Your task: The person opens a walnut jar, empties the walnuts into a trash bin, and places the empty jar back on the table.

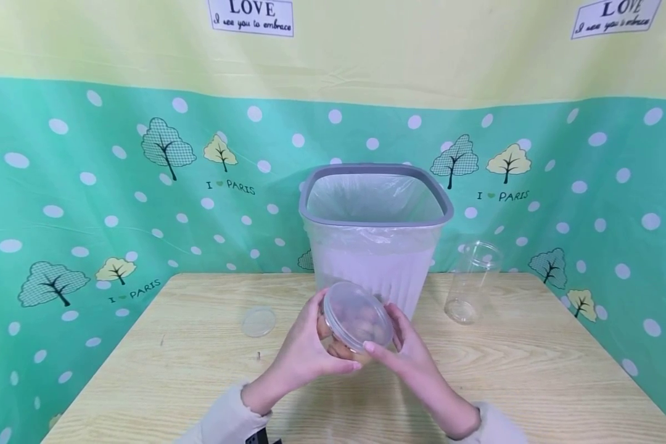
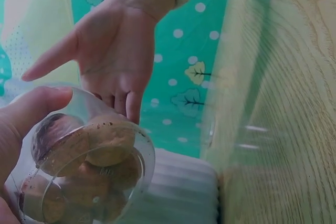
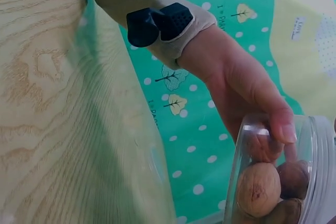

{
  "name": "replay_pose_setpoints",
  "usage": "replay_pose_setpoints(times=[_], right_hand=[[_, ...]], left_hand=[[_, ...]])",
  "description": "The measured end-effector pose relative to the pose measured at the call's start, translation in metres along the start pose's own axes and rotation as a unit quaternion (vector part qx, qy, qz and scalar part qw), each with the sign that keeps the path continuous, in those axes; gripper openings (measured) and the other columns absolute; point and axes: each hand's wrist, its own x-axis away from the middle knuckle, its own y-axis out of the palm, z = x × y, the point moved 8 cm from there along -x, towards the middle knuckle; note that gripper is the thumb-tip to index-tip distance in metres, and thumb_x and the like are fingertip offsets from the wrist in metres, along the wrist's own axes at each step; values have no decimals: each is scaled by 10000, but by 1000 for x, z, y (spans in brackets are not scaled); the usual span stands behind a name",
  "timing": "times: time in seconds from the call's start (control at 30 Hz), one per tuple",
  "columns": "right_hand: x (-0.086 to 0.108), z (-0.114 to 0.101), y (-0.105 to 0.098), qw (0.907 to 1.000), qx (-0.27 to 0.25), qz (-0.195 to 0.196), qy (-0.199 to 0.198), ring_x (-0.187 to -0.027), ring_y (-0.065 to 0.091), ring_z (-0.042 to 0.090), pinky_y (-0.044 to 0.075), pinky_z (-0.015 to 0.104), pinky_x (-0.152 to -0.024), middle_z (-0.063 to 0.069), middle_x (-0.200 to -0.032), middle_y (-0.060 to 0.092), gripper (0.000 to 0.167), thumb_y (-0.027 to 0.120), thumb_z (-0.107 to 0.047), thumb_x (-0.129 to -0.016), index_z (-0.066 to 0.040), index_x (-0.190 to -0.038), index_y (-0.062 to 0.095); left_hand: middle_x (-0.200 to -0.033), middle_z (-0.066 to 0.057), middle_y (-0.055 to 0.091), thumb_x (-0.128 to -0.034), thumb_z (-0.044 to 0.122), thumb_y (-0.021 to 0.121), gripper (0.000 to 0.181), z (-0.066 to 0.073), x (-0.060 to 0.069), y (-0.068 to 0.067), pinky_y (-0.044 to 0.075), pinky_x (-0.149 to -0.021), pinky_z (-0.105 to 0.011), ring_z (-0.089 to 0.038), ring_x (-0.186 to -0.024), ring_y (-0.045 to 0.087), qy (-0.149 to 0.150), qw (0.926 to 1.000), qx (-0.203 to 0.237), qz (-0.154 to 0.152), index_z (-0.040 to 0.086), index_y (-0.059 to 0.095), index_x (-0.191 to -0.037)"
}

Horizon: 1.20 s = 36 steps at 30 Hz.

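Note:
A clear round jar [image 1: 340, 350] with a translucent lid [image 1: 361, 316] is held tilted above the table, several brown, round, nut-like pieces inside it. My left hand [image 1: 302, 348] grips its left side, thumb along the lower front. On the right, my right hand [image 1: 419, 364] has its thumb at the lid's front edge and its fingers around the right side. The left wrist view shows the jar's base [image 2: 94, 182], the left thumb [image 2: 39, 103] on it and the right palm [image 2: 118, 51] beyond. In the right wrist view, the left hand [image 3: 244, 80] holds the jar [image 3: 273, 182].
Behind the hands stands a pale bin [image 1: 374, 259] with a grey rim and a clear liner. An upright clear container [image 1: 472, 283] is at the right rear of the wooden table [image 1: 172, 370]. Left of the bin lies a loose translucent lid [image 1: 258, 322], with a small dark bit [image 1: 258, 356] nearer.

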Motion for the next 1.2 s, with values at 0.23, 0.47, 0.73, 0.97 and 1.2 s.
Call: replay_pose_setpoints(times=[0.23,0.47,0.73,0.97,1.2], right_hand=[[-2,3,5,9997,-209,83,24,-1389,119,441,139,507,-1115,334,-1500,102,1004,751,-216,-780,130,-1441,78],[-2,6,7,9996,-176,211,-5,-1380,152,447,167,518,-1109,341,-1493,120,1025,767,-232,-767,120,-1444,83],[0,6,8,9992,-21,409,12,-1341,255,472,246,567,-1078,335,-1478,185,1002,768,-236,-765,92,-1451,116],[2,5,9,9988,12,489,-7,-1341,265,461,238,576,-1079,316,-1473,224,991,765,-213,-762,83,-1453,119],[2,5,9,9989,-91,456,-80,-1340,279,451,246,569,-1079,305,-1470,241,976,762,-205,-765,75,-1454,130]], left_hand=[[-1384,-52,408,-461,338,928,1212,4,2,-1,345,-1021,-494,-223,-1227,436,167,9986,-463,204,125,272,-1458],[-1384,-81,414,-461,358,924,1208,8,3,0,359,-1011,-499,-251,-1234,435,211,9967,-716,333,107,281,-1452],[-1401,-106,400,-470,385,918,1220,10,5,2,370,-1003,-505,-271,-1248,427,213,9941,-1000,364,103,262,-1459],[-1401,-116,406,-471,396,915,1224,12,6,3,385,-997,-502,-278,-1248,433,309,9923,-1133,401,76,261,-1455],[-1394,-110,409,-470,394,917,1229,11,7,3,387,-987,-509,-279,-1239,436,289,9926,-1119,369,85,255,-1459]])
